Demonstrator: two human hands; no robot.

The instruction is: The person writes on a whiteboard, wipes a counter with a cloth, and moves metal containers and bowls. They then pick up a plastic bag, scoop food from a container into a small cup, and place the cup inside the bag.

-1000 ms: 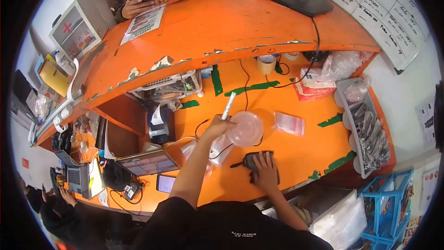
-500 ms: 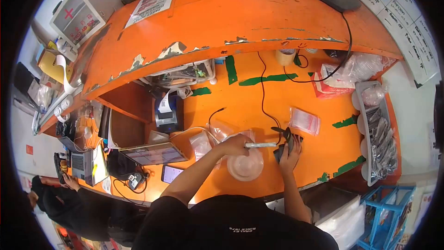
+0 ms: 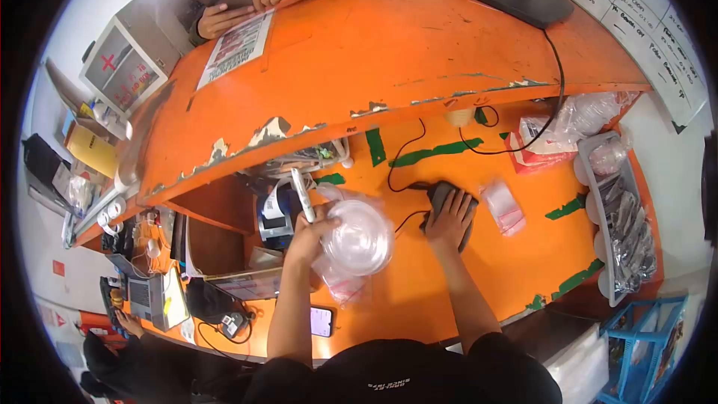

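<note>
My left hand [image 3: 305, 239] is raised over the counter, its fingers closed on the edge of a clear round plastic container [image 3: 360, 238]. A white marker-like stick [image 3: 303, 194] points up out of the same hand. My right hand [image 3: 450, 218] lies with its fingers stretched flat on a dark object [image 3: 467, 236] on the orange counter. Black cords run to that object's left side; its kind is mostly hidden by the hand. Just right of it lies a small clear bag with red edging [image 3: 504, 208]. Beneath the container are more clear plastic bags [image 3: 344, 284].
A phone [image 3: 321, 322] lies near the front edge. A tablet-like screen [image 3: 247, 285] and a small printer [image 3: 275, 213] stand left. The raised orange shelf [image 3: 419, 45] overhangs the back. A grey bin of dark packets [image 3: 624, 232] stands right. Another person's hands [image 3: 254, 4] hold a phone.
My left hand has moved left and lifted the clear container, with the white stick now upright. My right hand has gone from gripping the dark object to lying flat on it.
</note>
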